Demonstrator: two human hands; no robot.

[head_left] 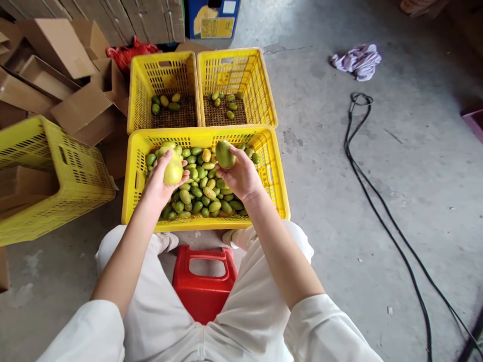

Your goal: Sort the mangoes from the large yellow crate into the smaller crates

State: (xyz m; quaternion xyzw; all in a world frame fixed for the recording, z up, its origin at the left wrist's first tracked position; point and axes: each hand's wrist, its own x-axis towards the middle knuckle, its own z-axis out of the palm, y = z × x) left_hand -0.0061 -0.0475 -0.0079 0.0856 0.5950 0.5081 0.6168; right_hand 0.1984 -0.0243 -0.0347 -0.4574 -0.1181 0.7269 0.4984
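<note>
Gripping green fruit [225, 154] in right fingers [224, 174], yellow fruit [173, 170] in left fingers [184, 177]; long axes pointing roughly forward.

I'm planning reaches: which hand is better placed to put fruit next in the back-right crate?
Likely the right hand: its green fruit is nearer that crate; the left hand is farther left.

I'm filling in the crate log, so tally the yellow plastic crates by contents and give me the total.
Holding green and yellow fruit: 3 (front crate, back-left crate, back-right crate)
Holding cardboard pieces: 1 (far-left crate)
Total: 4 yellow plastic crates
</note>
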